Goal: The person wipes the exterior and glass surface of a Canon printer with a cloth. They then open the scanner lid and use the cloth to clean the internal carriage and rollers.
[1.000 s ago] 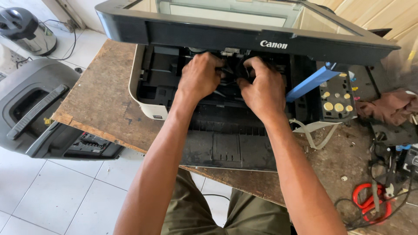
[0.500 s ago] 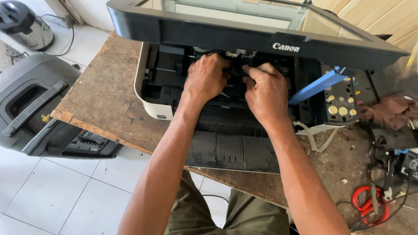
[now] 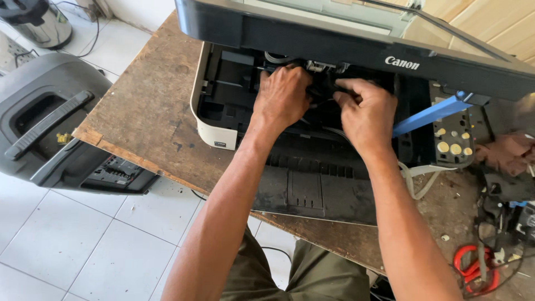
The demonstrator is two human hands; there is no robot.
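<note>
Fingers of both hands, left hand (image 3: pixel 283 97) and right hand (image 3: pixel 365 111), pinch small parts inside the opened printer (image 3: pixel 312 178) (lid (image 3: pixel 334 36) propped up); reassembly remains undone.

Both hands reach into the open printer (image 3: pixel 312 167), which sits on a worn wooden table (image 3: pixel 150 106) near its front edge. The left hand (image 3: pixel 283 97) and the right hand (image 3: pixel 365 114) curl around small parts inside, under the raised scanner lid (image 3: pixel 312 36), which a blue prop (image 3: pixel 432 113) holds up. Red-handled pliers (image 3: pixel 473 267) lie near the table's right front corner.
</note>
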